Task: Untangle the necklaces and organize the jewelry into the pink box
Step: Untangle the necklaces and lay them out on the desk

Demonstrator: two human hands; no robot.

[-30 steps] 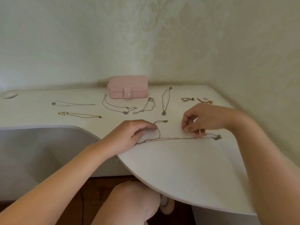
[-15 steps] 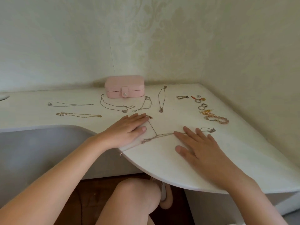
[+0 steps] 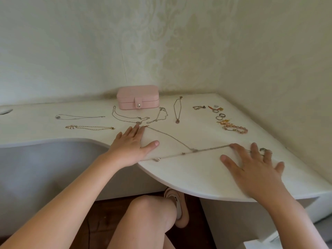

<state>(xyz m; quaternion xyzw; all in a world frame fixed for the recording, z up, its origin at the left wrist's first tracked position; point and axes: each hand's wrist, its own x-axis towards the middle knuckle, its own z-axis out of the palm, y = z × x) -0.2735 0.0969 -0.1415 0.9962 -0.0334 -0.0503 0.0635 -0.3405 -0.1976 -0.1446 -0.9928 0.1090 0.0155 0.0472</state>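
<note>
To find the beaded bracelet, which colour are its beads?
Pale pink; the beaded bracelet shows best in the head view.

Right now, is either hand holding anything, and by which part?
Nothing is gripped. The left hand and right hand lie flat, open, touching the crossed chains.

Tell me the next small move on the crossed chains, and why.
Probably lift the right hand and pinch the crossing of the two silver chains, teasing them apart. It and the left hand lie flat at the chain ends, so the strands lie spread and the snag shows.
</note>
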